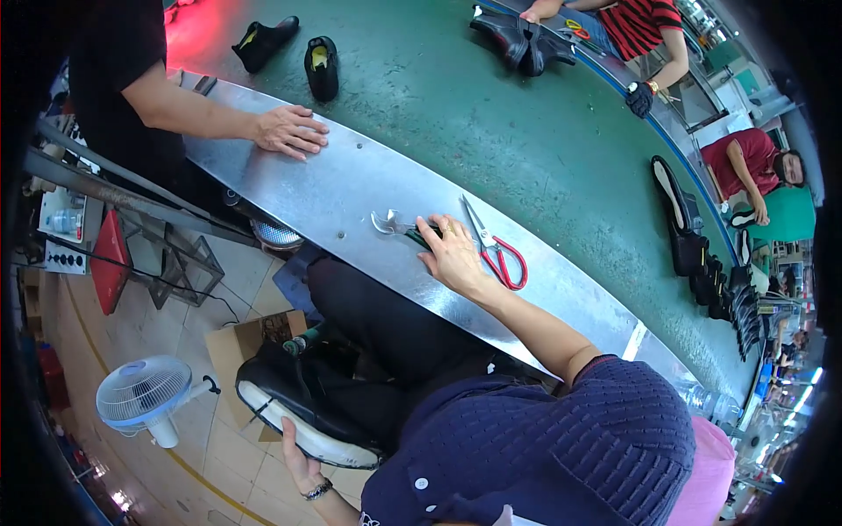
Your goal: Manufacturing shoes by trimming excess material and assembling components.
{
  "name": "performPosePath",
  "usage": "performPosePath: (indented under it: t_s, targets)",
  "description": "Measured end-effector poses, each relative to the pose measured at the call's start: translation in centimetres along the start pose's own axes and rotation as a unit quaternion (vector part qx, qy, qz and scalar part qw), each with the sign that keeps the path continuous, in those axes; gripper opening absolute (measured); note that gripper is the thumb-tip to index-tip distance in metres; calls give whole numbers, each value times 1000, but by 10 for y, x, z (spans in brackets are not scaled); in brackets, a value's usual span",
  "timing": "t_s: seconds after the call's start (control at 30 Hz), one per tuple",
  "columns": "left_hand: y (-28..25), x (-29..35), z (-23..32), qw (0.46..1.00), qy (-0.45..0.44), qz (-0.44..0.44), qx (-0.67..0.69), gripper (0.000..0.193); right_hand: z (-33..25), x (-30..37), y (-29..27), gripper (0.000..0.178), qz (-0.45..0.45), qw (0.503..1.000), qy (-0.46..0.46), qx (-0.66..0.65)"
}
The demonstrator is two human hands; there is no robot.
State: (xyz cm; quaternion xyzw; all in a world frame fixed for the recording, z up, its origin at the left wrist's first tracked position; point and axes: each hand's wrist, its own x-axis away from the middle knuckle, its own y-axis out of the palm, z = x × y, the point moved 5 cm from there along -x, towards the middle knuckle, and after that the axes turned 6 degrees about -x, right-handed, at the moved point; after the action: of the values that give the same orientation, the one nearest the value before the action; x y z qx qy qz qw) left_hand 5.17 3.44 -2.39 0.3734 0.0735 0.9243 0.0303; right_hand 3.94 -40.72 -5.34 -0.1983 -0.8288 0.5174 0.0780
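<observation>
My left hand holds a black shoe by its pale sole, low in front of my lap. The shoe lies on its side with the whitish bottom edge toward my fingers. On the metal ledge, my right hand is closed over the dark green handles of a pair of pincers. Their silver curved jaws stick out to the left, and part of the handles is hidden under my fingers. Just right of that hand lie scissors with red handles, blades pointing away from me.
The metal ledge borders a green conveyor belt carrying black shoes. A co-worker's hand rests on the ledge at left; other people work across the belt. A cardboard box and a fan stand at lower left.
</observation>
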Motion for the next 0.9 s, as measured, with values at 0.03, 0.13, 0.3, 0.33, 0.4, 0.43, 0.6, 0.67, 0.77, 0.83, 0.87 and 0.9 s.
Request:
performPosePath:
  t_s: [0.03,0.13,0.3,0.33,0.4,0.43,0.6,0.67,0.77,0.83,0.87,0.9]
  targets:
    - [7,-3,5,1000,-1,-17,0,71,-1,0,1,59,3,1000,-13,-6]
    - [32,-15,19,997,-29,-51,54,63,-7,-12,0,52,-7,1000,-19,-4]
    - [36,-23,10,999,-27,-20,24,60,-5,-29,14,42,-48,998,-28,-24]
    - [32,-23,6,999,-30,-10,17,61,-1,-31,19,39,-76,993,-1,-89]
    - [29,-23,6,999,-20,15,-26,64,-21,-30,9,40,-197,893,210,-345]
    - [36,-24,13,997,26,2,-77,66,-33,-29,1,42,-206,871,200,-399]
    - [57,-22,65,972,232,-8,-43,70,-144,-4,-36,71,-410,759,156,-481]
    - [50,-35,74,962,272,-11,-30,67,-193,4,-41,73,-501,695,142,-496]
    - [51,-49,81,959,279,-23,-36,64,-239,12,-24,70,-593,632,95,-489]
    - [55,-54,80,954,291,-30,-58,62,-255,11,-15,68,-597,637,114,-474]
    - [55,-56,79,956,288,-7,-57,56,-259,9,-11,67,-598,639,133,-465]
    - [55,-58,78,957,285,16,-56,50,-259,5,-7,66,-607,638,150,-449]
